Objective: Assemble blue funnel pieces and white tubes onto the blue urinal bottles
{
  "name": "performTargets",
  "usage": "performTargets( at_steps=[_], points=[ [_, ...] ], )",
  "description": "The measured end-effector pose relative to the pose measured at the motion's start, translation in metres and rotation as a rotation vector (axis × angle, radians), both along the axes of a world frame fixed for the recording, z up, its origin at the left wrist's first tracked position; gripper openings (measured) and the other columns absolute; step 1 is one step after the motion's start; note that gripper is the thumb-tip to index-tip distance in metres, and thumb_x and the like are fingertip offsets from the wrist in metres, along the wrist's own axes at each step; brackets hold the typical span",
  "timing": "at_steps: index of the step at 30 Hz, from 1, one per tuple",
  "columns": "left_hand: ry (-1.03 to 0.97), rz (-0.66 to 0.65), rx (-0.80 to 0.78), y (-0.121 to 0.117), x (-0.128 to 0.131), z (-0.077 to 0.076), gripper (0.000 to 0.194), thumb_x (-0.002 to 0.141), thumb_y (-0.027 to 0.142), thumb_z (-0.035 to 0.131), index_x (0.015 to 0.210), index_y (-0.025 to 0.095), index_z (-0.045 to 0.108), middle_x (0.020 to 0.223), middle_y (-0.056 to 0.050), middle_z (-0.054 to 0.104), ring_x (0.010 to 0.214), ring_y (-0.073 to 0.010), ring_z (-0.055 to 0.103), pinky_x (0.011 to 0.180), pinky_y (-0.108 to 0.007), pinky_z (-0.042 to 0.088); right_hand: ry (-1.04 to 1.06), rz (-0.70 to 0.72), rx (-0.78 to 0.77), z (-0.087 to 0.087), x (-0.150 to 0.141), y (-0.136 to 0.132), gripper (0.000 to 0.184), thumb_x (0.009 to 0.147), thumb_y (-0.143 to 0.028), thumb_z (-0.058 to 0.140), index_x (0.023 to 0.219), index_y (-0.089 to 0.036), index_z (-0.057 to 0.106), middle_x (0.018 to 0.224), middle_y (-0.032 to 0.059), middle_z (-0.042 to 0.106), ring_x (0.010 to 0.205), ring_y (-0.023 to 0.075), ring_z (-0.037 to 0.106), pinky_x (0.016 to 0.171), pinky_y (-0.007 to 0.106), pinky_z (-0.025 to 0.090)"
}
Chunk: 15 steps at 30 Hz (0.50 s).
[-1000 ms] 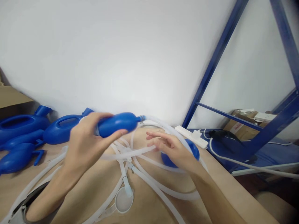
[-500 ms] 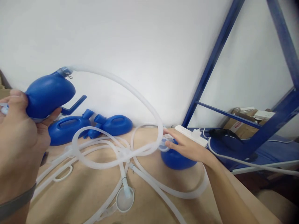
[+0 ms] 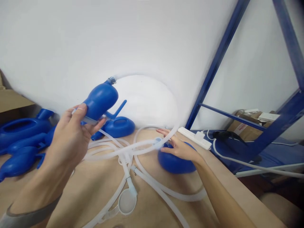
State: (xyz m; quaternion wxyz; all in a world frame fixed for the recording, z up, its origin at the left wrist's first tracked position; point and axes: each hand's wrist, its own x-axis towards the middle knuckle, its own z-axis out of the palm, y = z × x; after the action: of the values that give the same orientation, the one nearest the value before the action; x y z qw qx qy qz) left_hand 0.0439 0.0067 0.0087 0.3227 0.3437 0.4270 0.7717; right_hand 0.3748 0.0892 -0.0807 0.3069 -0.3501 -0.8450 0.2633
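My left hand (image 3: 76,136) is closed round the lower end of a blue bulb-shaped urinal head (image 3: 102,98), held tilted above the table. A clamp joins its narrow tip to a translucent hose (image 3: 152,77), which arches right and down. My right hand (image 3: 179,147) has its fingers spread over a blue urinal bottle (image 3: 174,164) with a clear cap (image 3: 158,142); whether the fingertips touch the cap or hose, I cannot tell. Between the hands lie crossing hoses (image 3: 152,180) and a round white cap (image 3: 127,201).
More blue bottles stand at the left (image 3: 21,129) and by the wall (image 3: 122,126), with blue urinal heads (image 3: 20,161) near them. A cardboard box (image 3: 14,101) is at far left. A white power strip (image 3: 194,138) lies beside a blue metal frame (image 3: 211,76) on the right.
My left hand has moved right with the blue urinal head, so the hose bends more tightly and the bottles at left show. My right hand has shifted slightly, its fingers spreading.
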Motion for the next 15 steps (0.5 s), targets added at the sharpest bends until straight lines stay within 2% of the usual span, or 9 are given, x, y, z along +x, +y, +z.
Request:
performTargets(
  at_steps=[1,3,4,6,8,11,13,15],
  points=[
    [-0.006,-0.007,-0.005,0.000,0.005,-0.002,0.017,0.100,0.034,0.065,0.100,0.022,0.053,0.112,0.002,0.066,0.092,-0.0165,0.074,0.075,-0.033,0.069,-0.025,-0.030,-0.003,0.003,0.004,0.000,0.068,0.087,-0.043,0.077,0.151,-0.030,0.056,0.160,0.0096,0.051,0.149,0.0325,0.045,0.125,0.054,0.034],
    [0.031,-0.032,-0.048,0.001,0.010,-0.005,0.025,0.098,0.042,0.067,0.106,0.023,0.052,0.097,0.002,0.067,0.075,-0.0177,0.075,0.054,-0.027,0.061,-0.101,-0.073,-0.027,0.010,0.018,0.000,0.063,0.088,-0.048,0.075,0.147,-0.031,0.060,0.156,0.0082,0.056,0.147,0.0346,0.049,0.126,0.056,0.032],
    [0.054,-0.053,-0.077,0.002,0.010,-0.007,0.029,0.097,0.044,0.069,0.107,0.023,0.051,0.092,0.003,0.067,0.070,-0.0181,0.074,0.047,-0.024,0.055,-0.138,-0.078,-0.049,0.013,0.028,0.001,0.064,0.087,-0.050,0.075,0.147,-0.032,0.061,0.157,0.0077,0.056,0.147,0.0355,0.049,0.126,0.057,0.031],
    [0.091,-0.108,-0.126,0.005,0.007,-0.011,0.035,0.094,0.049,0.071,0.107,0.023,0.051,0.087,0.003,0.067,0.067,-0.0175,0.074,0.043,-0.021,0.049,-0.214,-0.070,-0.067,0.014,0.049,0.005,0.074,0.078,-0.052,0.084,0.145,-0.030,0.063,0.158,0.0083,0.054,0.149,0.0387,0.045,0.126,0.059,0.030],
    [0.134,-0.161,-0.185,0.007,0.003,-0.017,0.042,0.091,0.055,0.073,0.111,0.023,0.054,0.086,0.003,0.067,0.065,-0.0158,0.073,0.050,-0.022,0.054,-0.243,-0.116,-0.069,0.010,0.069,0.011,0.068,0.072,-0.050,0.089,0.134,-0.030,0.073,0.151,0.0091,0.062,0.144,0.0409,0.052,0.124,0.059,0.034],
    [0.331,-0.280,-0.285,0.006,0.003,-0.026,0.058,0.085,0.058,0.078,0.131,0.028,0.057,0.091,0.003,0.072,0.066,-0.0152,0.074,0.071,-0.030,0.063,-0.200,-0.221,-0.078,0.001,0.084,0.018,0.051,0.073,-0.046,0.088,0.122,-0.031,0.080,0.134,0.0099,0.074,0.130,0.0411,0.064,0.118,0.056,0.043],
    [0.455,-0.419,-0.317,0.000,0.010,-0.031,0.070,0.083,0.057,0.080,0.142,0.031,0.054,0.095,0.000,0.075,0.077,-0.0197,0.078,0.086,-0.036,0.064,-0.155,-0.265,-0.059,-0.003,0.084,0.019,0.048,0.073,-0.043,0.089,0.119,-0.030,0.082,0.125,0.0119,0.078,0.123,0.0416,0.069,0.113,0.054,0.046],
    [0.504,-0.528,-0.303,-0.008,0.023,-0.034,0.078,0.082,0.056,0.080,0.148,0.028,0.049,0.094,-0.003,0.076,0.089,-0.0260,0.079,0.093,-0.044,0.063,-0.077,-0.318,-0.010,-0.005,0.079,0.019,0.047,0.067,-0.043,0.093,0.111,-0.027,0.085,0.115,0.0134,0.081,0.116,0.0418,0.072,0.108,0.052,0.050]
  ],
)
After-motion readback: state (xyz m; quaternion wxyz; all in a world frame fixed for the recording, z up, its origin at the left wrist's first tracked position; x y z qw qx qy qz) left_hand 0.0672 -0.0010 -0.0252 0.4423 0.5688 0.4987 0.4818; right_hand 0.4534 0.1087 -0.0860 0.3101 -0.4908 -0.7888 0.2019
